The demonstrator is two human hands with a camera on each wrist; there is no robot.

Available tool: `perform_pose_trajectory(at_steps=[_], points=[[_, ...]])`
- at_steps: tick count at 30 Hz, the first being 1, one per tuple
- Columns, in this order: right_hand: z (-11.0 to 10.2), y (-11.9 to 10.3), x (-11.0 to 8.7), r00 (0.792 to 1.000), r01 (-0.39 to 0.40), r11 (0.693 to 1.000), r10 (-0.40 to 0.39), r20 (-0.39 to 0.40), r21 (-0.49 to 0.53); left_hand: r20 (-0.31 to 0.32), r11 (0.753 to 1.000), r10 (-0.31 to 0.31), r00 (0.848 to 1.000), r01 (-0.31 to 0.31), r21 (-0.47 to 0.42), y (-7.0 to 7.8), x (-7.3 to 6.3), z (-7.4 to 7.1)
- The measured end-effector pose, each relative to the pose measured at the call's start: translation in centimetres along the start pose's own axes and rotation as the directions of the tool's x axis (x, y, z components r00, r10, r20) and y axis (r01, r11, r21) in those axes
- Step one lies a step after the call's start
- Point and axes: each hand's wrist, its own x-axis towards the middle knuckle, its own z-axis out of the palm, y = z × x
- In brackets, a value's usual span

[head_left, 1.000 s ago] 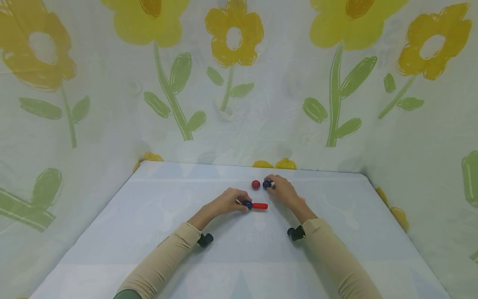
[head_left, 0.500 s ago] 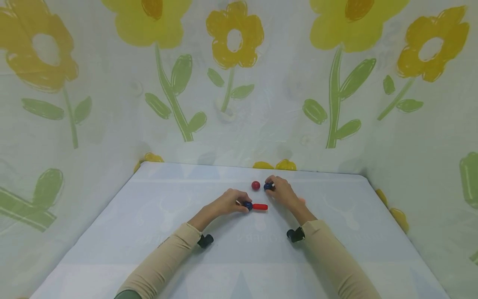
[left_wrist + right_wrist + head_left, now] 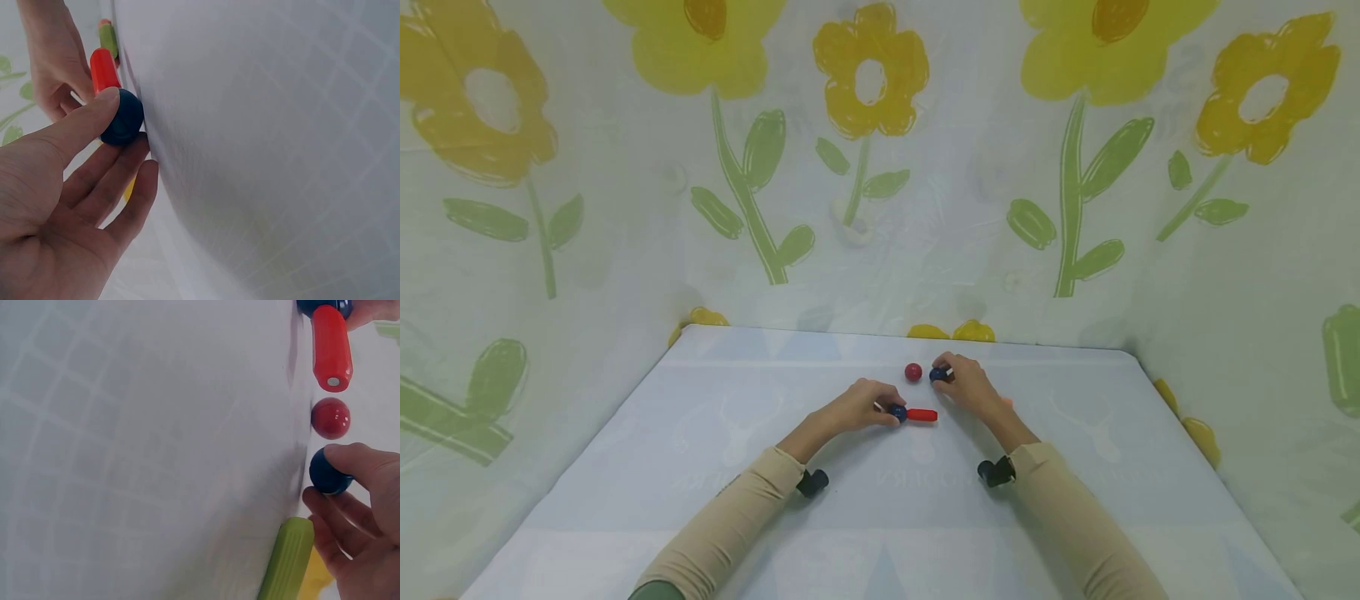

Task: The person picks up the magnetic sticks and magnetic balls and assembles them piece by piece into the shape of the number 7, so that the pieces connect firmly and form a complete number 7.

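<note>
My left hand (image 3: pixel 857 406) pinches a dark blue ball (image 3: pixel 898 413) between thumb and fingers, just above or on the table. From that ball a red rod (image 3: pixel 922 415) points to the right; a small silvery disc shows on its free end in the right wrist view. My right hand (image 3: pixel 967 385) pinches a second dark blue ball (image 3: pixel 328 472) farther back on the table. A loose red ball (image 3: pixel 913 372) sits to the left of the right hand's ball, with a small gap between them.
A green rod (image 3: pixel 289 559) lies near my right hand in the right wrist view. Something orange (image 3: pixel 1007 402) shows partly behind my right wrist in the head view. The white table (image 3: pixel 737 500) meets a flower-printed curtain (image 3: pixel 955 208) at the back and sides.
Over the last second my right hand and its blue ball have shifted very slightly right, away from the red ball. My left hand holds its place with the ball and red rod.
</note>
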Motion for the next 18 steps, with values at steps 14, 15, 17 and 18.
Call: perform_pose_trajectory(at_steps=[14,15,17,18], points=[[-0.6,-0.2,-0.6,0.998,0.062,0.998,-0.062,-0.033,0.018,0.002,1.0,-0.002,1.0,0.002,0.0,0.0,-0.1,0.0],[-0.6,-0.2,-0.7,0.997,0.064,0.998,-0.064,-0.036,0.017,0.003,1.0,-0.003,1.0,0.003,-0.001,0.0,-0.1,0.0],[-0.7,-0.3,-0.9,0.997,0.066,0.998,-0.066,-0.042,0.017,0.002,1.0,-0.004,1.0,0.004,-0.005,0.1,-0.1,0.0],[-0.7,-0.3,-1.1,0.997,0.069,0.997,-0.068,-0.045,0.017,0.003,1.0,-0.005,1.0,0.005,-0.007,0.1,-0.1,0.0]])
